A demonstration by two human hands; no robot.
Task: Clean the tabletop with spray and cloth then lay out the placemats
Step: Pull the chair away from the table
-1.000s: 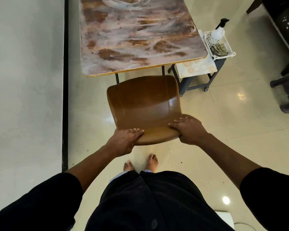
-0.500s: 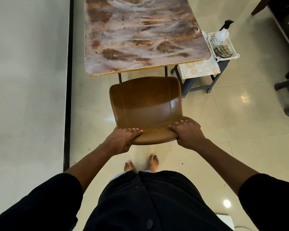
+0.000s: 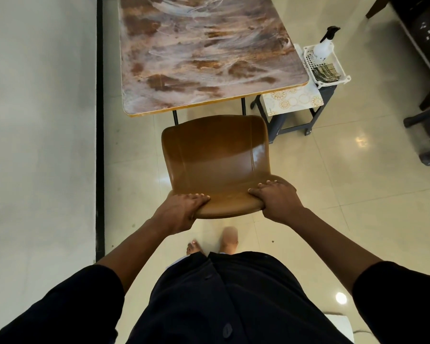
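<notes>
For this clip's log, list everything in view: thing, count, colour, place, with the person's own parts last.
table: 1, brown and white marbled top with tan edge, top centre
chair: 1, brown, in front of the table's near edge
stool: 1, dark grey frame, right of the table
placemats: count unclear, cream with gold circles, on the stool
basket: 1, white, on the stool behind the placemats
spray bottle: 1, white with black trigger, in the basket
cloth: 1, dark checked, in the basket
left hand: grips the chair back's left end
right hand: grips the chair back's right end
feet: 2, bare, on the tiled floor below the chair
</notes>
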